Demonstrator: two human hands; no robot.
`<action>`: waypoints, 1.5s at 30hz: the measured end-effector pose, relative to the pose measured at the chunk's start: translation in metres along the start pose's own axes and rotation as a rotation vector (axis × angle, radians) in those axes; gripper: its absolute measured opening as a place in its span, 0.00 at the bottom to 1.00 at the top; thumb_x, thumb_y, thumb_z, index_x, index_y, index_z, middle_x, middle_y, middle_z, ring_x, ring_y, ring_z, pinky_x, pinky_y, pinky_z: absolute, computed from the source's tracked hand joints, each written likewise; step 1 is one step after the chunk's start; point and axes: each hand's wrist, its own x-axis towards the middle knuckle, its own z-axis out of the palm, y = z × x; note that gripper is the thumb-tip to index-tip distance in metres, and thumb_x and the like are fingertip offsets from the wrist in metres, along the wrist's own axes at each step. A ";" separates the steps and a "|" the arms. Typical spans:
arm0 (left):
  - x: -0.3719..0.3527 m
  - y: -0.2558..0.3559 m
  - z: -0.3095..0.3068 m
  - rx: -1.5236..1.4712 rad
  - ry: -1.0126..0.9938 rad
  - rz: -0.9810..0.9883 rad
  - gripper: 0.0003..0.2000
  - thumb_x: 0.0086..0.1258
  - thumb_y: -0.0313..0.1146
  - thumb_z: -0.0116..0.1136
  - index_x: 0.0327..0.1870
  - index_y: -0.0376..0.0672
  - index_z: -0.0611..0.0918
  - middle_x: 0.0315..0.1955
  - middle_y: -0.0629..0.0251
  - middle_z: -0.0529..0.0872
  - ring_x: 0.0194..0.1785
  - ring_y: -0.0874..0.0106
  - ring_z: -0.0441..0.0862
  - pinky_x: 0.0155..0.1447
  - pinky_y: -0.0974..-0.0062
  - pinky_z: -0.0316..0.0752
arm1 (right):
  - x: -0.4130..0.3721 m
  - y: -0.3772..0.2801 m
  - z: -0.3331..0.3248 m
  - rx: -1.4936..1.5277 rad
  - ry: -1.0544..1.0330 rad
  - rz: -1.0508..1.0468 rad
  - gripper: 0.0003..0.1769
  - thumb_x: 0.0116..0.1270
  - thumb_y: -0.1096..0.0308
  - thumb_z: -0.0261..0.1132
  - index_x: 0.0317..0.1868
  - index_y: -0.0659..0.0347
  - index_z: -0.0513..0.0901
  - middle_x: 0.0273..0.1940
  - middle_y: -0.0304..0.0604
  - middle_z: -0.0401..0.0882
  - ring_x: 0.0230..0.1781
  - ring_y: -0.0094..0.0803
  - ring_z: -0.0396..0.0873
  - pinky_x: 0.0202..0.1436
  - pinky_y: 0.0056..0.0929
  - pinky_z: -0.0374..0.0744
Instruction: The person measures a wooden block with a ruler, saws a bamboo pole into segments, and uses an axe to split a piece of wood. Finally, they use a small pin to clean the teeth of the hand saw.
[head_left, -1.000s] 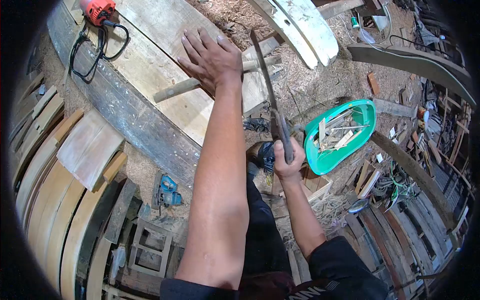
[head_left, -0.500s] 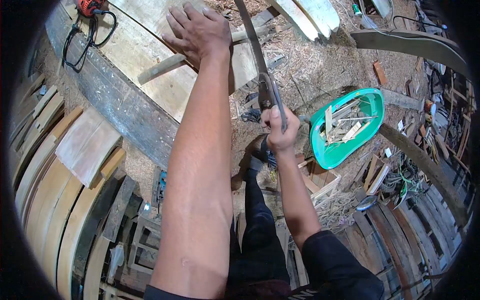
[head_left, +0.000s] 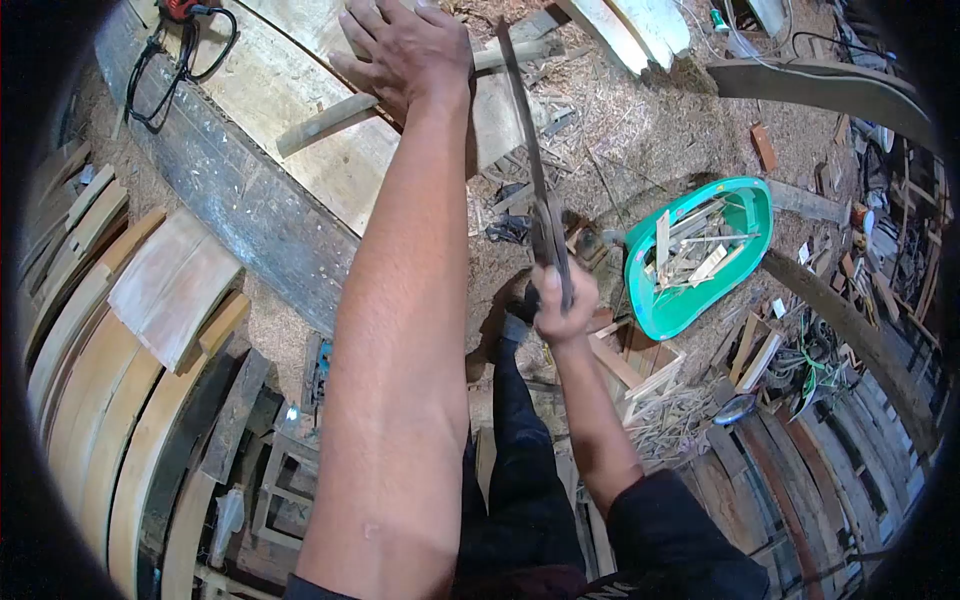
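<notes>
Sawdust and offcuts cover the floor; a green basin [head_left: 690, 310] of wood scraps sits just right of the person's legs, curved boards [head_left: 90, 400] are stacked on the left, and an orange power tool [head_left: 182, 8] lies at the far end of the wide plank [head_left: 300, 170]. Since half a second ago the right hand [head_left: 562, 305] has dropped back toward the body, drawing the long blade [head_left: 525, 130] with it. Its grip is clenched on the handle, the blade slanting up past the stick [head_left: 320, 120]. The left hand [head_left: 410, 50] lies spread flat, pinning that stick to the plank.
</notes>
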 end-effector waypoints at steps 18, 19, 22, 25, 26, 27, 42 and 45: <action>-0.003 -0.002 0.000 -0.005 -0.018 -0.010 0.26 0.68 0.41 0.50 0.66 0.43 0.73 0.72 0.54 0.66 0.76 0.61 0.58 0.79 0.51 0.42 | 0.046 0.011 0.006 0.040 -0.052 0.135 0.18 0.69 0.61 0.60 0.23 0.62 0.74 0.17 0.37 0.66 0.18 0.25 0.69 0.24 0.28 0.67; -0.002 -0.001 -0.001 -0.010 -0.022 -0.018 0.26 0.68 0.41 0.50 0.66 0.43 0.73 0.72 0.54 0.66 0.76 0.61 0.58 0.79 0.51 0.42 | 0.034 0.005 0.001 0.034 -0.056 0.108 0.18 0.69 0.61 0.60 0.23 0.62 0.74 0.17 0.37 0.66 0.18 0.24 0.69 0.24 0.28 0.68; 0.001 0.002 -0.010 0.004 -0.053 -0.016 0.25 0.68 0.40 0.50 0.66 0.43 0.73 0.72 0.54 0.66 0.76 0.61 0.59 0.79 0.51 0.42 | 0.007 0.010 -0.002 0.157 0.016 0.005 0.19 0.69 0.60 0.60 0.23 0.63 0.74 0.18 0.36 0.67 0.19 0.23 0.68 0.24 0.27 0.68; -0.001 -0.001 -0.002 -0.001 -0.010 -0.004 0.25 0.67 0.40 0.50 0.66 0.43 0.73 0.71 0.54 0.66 0.75 0.60 0.60 0.78 0.51 0.42 | 0.026 0.015 0.002 0.135 -0.013 0.062 0.19 0.70 0.59 0.60 0.23 0.63 0.75 0.18 0.35 0.68 0.18 0.23 0.67 0.23 0.26 0.66; -0.001 -0.002 0.001 -0.003 -0.020 -0.016 0.26 0.67 0.40 0.51 0.66 0.43 0.73 0.72 0.54 0.66 0.75 0.60 0.60 0.78 0.52 0.42 | 0.042 0.011 0.006 0.071 -0.024 0.044 0.19 0.70 0.59 0.61 0.24 0.63 0.75 0.18 0.34 0.68 0.18 0.22 0.66 0.23 0.26 0.65; -0.001 -0.002 -0.003 -0.006 -0.042 -0.031 0.26 0.67 0.40 0.51 0.66 0.43 0.73 0.72 0.54 0.66 0.76 0.60 0.59 0.79 0.52 0.42 | 0.053 0.001 0.010 0.010 -0.029 0.022 0.20 0.71 0.58 0.61 0.24 0.63 0.75 0.17 0.33 0.68 0.18 0.21 0.65 0.23 0.26 0.65; 0.016 0.005 -0.012 -0.215 -0.047 -0.030 0.26 0.65 0.39 0.51 0.63 0.36 0.70 0.68 0.48 0.68 0.76 0.56 0.57 0.75 0.42 0.39 | 0.097 -0.024 0.001 0.006 -0.164 0.058 0.18 0.71 0.59 0.62 0.28 0.63 0.78 0.17 0.31 0.66 0.20 0.16 0.64 0.22 0.23 0.64; 0.016 -0.001 0.005 -0.187 -0.009 -0.040 0.28 0.69 0.42 0.46 0.68 0.35 0.68 0.72 0.45 0.61 0.79 0.54 0.50 0.77 0.41 0.33 | 0.069 -0.020 -0.014 -0.041 -0.124 -0.010 0.17 0.70 0.59 0.63 0.28 0.63 0.78 0.17 0.31 0.65 0.19 0.16 0.63 0.22 0.24 0.63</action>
